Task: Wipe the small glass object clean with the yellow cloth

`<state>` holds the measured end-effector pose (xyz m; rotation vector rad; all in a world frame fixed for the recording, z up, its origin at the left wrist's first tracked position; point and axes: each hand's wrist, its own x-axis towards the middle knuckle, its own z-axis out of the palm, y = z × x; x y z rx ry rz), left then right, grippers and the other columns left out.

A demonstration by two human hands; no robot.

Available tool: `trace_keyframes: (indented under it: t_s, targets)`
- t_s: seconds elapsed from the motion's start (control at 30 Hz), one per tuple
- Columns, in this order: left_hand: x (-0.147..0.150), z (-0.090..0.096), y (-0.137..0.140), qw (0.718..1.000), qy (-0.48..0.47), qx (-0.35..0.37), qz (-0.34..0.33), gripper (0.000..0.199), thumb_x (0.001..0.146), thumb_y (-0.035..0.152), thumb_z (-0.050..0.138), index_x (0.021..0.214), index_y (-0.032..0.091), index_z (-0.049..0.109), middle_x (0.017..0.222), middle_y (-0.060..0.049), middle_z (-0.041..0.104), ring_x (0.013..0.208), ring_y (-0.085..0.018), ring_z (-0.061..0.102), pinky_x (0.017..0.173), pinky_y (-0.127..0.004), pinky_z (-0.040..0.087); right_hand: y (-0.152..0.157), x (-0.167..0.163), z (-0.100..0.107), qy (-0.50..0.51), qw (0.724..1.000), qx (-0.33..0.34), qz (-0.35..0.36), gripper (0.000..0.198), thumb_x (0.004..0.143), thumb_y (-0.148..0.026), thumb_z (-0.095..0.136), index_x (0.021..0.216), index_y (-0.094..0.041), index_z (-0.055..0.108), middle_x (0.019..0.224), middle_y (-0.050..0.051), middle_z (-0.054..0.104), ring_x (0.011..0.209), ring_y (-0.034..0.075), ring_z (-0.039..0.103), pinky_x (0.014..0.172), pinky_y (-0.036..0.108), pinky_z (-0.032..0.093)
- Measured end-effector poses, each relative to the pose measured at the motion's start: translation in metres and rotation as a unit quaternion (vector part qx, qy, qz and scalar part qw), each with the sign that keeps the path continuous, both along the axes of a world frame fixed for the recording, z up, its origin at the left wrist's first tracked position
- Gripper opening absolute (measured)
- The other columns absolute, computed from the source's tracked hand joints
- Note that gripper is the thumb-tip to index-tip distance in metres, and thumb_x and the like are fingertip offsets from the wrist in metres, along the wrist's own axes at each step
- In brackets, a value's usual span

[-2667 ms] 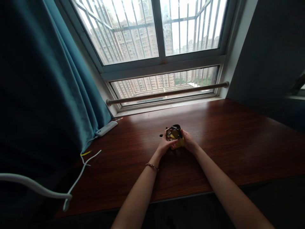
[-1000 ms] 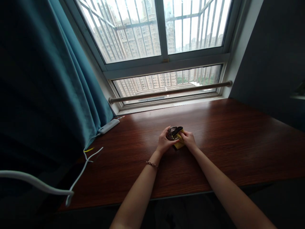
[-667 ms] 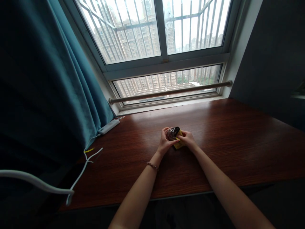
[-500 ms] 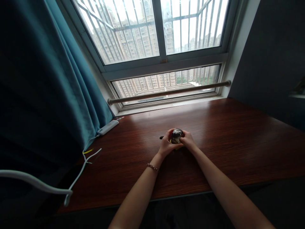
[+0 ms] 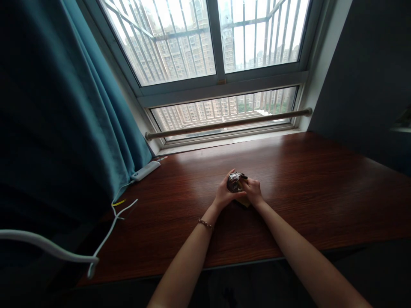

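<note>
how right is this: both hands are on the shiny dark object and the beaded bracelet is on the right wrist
One slip: the beaded bracelet is on the left wrist, not the right, as the head view shows. The left hand and right hand are both on the shiny dark object.

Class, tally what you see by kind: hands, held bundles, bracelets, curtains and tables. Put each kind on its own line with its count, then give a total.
Hands: 2 (left hand, right hand)
Bundle: 1, its parts hard to tell apart
Bracelet: 1
Curtain: 1
Table: 1
Total: 6
</note>
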<state>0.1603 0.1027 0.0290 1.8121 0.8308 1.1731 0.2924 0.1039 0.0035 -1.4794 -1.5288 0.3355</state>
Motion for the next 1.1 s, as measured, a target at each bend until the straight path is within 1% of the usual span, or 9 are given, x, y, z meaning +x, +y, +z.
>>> trace_keyframes:
  t_s: [0.13,0.23,0.33,0.43,0.6,0.7,0.87,0.97,1.1]
  targets:
    - [-0.003,-0.002,0.004,0.999,-0.010,-0.020,0.023,0.065,0.059,0.033,0.068,0.117,0.014,0.044,0.106,-0.009,0.057,0.098,-0.022,0.054,0.089,-0.036,0.040,-0.005,-0.002,0.003,0.001,1.000,0.012,-0.016,0.035,0.079,-0.045,0.042,0.072,-0.018,0.063,0.066,0.006,0.065,0.060,0.017,0.057,0.056,0.023,0.033]
    - [-0.007,-0.004,0.009,0.999,0.001,-0.046,0.001,0.054,0.062,0.033,0.066,0.110,0.015,0.049,0.103,-0.008,0.059,0.094,-0.021,0.056,0.084,-0.034,0.043,-0.008,-0.003,0.003,-0.012,0.999,0.008,-0.037,0.027,0.075,-0.044,0.049,0.074,-0.019,0.060,0.065,0.005,0.064,0.061,0.018,0.057,0.056,0.024,0.034]
    - [-0.011,-0.006,0.013,0.997,0.011,-0.071,-0.025,0.049,0.064,0.035,0.064,0.107,0.015,0.051,0.103,-0.007,0.058,0.091,-0.020,0.056,0.081,-0.032,0.044,-0.008,-0.003,0.002,-0.023,0.999,0.005,-0.030,0.021,0.072,-0.040,0.053,0.077,-0.020,0.058,0.064,0.003,0.062,0.061,0.018,0.056,0.057,0.023,0.034]
    - [-0.009,-0.010,0.017,0.996,0.002,-0.081,-0.032,0.053,0.066,0.038,0.061,0.111,0.014,0.047,0.106,-0.009,0.056,0.095,-0.021,0.055,0.084,-0.034,0.043,-0.006,-0.003,0.000,-0.025,0.999,-0.003,-0.033,0.019,0.073,-0.038,0.052,0.075,-0.020,0.058,0.061,0.003,0.061,0.059,0.017,0.056,0.056,0.023,0.034]
    - [-0.002,-0.014,0.014,0.997,-0.047,-0.039,-0.047,0.091,0.054,0.034,0.072,0.129,0.019,0.023,0.128,-0.013,0.036,0.112,-0.023,0.043,0.094,-0.036,0.035,-0.002,-0.001,-0.002,-0.013,0.998,0.003,-0.059,0.025,0.076,-0.040,0.047,0.074,-0.019,0.059,0.064,0.006,0.063,0.060,0.018,0.056,0.056,0.024,0.033]
    - [0.002,-0.012,0.006,0.996,-0.049,-0.003,-0.078,0.099,0.054,0.030,0.073,0.132,0.022,0.012,0.126,-0.012,0.038,0.113,-0.021,0.042,0.096,-0.036,0.033,-0.001,-0.001,-0.002,0.010,0.997,0.017,-0.069,0.031,0.079,-0.040,0.041,0.074,-0.017,0.061,0.067,0.007,0.064,0.060,0.018,0.056,0.057,0.025,0.033]
    - [0.002,-0.010,0.004,0.997,-0.043,0.012,-0.055,0.094,0.055,0.028,0.072,0.132,0.021,0.018,0.119,-0.010,0.047,0.108,-0.021,0.046,0.096,-0.036,0.034,-0.001,0.000,0.000,0.050,0.997,0.014,-0.059,0.036,0.078,-0.043,0.040,0.073,-0.016,0.063,0.068,0.008,0.065,0.061,0.018,0.057,0.057,0.024,0.034]
    - [-0.002,-0.011,0.008,0.998,-0.050,-0.020,-0.044,0.094,0.053,0.027,0.074,0.131,0.020,0.023,0.115,-0.009,0.052,0.105,-0.022,0.050,0.094,-0.036,0.036,-0.002,0.000,0.002,0.067,0.996,0.001,-0.052,0.038,0.075,-0.048,0.044,0.069,-0.015,0.063,0.064,0.006,0.065,0.058,0.017,0.056,0.054,0.023,0.034]
    - [-0.006,-0.014,0.015,0.994,-0.078,-0.069,-0.022,0.077,0.056,0.028,0.072,0.124,0.016,0.038,0.115,-0.010,0.053,0.104,-0.023,0.050,0.093,-0.035,0.037,-0.003,-0.001,0.003,0.075,0.996,0.002,-0.046,0.035,0.070,-0.049,0.050,0.069,-0.016,0.063,0.063,0.004,0.064,0.058,0.016,0.055,0.054,0.022,0.034]
